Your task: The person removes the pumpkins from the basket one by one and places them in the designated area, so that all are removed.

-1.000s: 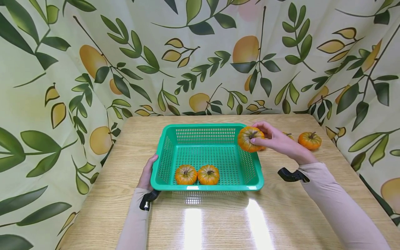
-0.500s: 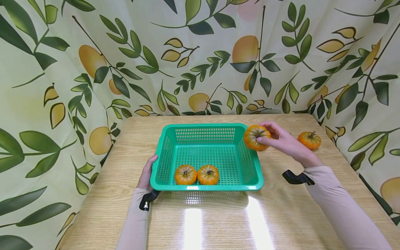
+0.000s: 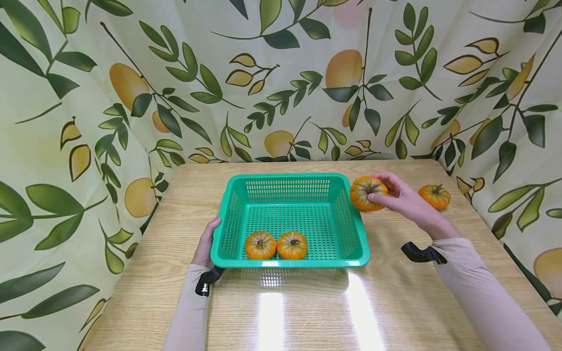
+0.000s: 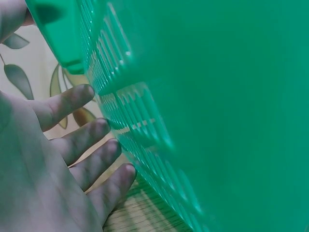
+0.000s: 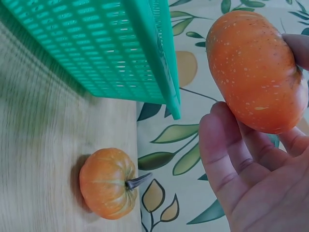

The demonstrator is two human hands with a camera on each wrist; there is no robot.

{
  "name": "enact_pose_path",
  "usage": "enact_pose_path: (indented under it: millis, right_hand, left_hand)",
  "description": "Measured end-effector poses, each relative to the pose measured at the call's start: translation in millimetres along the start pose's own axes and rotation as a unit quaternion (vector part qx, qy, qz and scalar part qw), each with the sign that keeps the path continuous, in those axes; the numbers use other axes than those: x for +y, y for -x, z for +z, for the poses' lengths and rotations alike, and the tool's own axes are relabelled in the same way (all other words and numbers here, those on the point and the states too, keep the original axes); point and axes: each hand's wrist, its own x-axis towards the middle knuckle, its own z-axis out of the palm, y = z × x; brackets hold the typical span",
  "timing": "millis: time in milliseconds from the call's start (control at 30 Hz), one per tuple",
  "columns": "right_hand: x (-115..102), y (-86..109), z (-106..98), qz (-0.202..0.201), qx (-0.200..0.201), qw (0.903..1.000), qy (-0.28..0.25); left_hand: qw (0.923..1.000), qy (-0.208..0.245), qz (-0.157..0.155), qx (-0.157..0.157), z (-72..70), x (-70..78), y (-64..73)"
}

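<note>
In the head view, my right hand (image 3: 401, 200) holds a small orange pumpkin (image 3: 364, 192) between thumb and fingers, just outside the right rim of the green plastic basket (image 3: 290, 263). Its smooth, speckled underside shows in the right wrist view, raised above the table. Two more pumpkins, a left one (image 3: 261, 245) and a right one (image 3: 292, 245), lie side by side inside the basket along its near wall. My left hand (image 3: 206, 243) rests against the basket's left side, thumb by the rim. In the left wrist view, its straight fingers (image 4: 94, 162) touch the slotted outer wall.
Toward the back right of the wooden table (image 3: 307, 312) sits a pumpkin (image 3: 434, 197). A pumpkin (image 5: 108, 183) stands on the table near the basket in the right wrist view. Leaf-and-fruit patterned cloth (image 3: 281, 83) hangs behind the table and at both sides.
My right hand has moved to the right with the pumpkin, from over the basket's right rim to just outside it. My left hand and the basket stay nearly still.
</note>
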Motion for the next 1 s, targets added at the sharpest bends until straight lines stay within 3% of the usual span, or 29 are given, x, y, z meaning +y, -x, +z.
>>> enact_pose_path:
  millis: [600,1000]
  right_hand:
    - [13.1,9.4,-6.2,-0.01,0.023,0.9997,-0.001]
    - [22.0,14.0,-10.8,0.03,0.035,0.9989,-0.011]
  left_hand:
    - [1.0,-0.008,0.0,-0.005,0.8,2.3,2.2]
    - [1.0,-0.006,0.0,-0.006,1.0,2.4,2.4]
